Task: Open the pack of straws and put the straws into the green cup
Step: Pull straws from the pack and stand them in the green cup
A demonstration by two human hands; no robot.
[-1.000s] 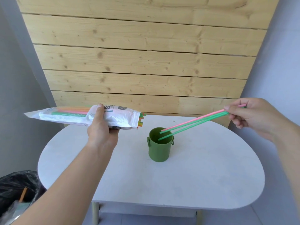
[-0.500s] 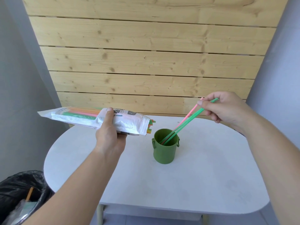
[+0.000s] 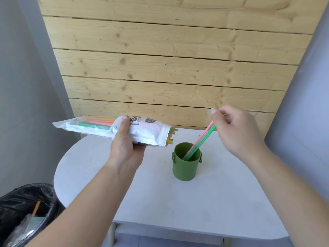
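Head view: straws (image 3: 197, 143) in green cup (image 3: 185, 168), tops seemingly pinched by right hand (image 3: 238, 132)

At centre, my olive-green plastic cup (image 3: 185, 170) holds pink and green plastic straws (image 3: 198, 143); my white printed plastic pack (image 3: 146, 134), centre left, shows orange, pink and green.

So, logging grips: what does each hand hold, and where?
The left hand grips the straw pack midway; the right hand pinches the straws by their upper ends.
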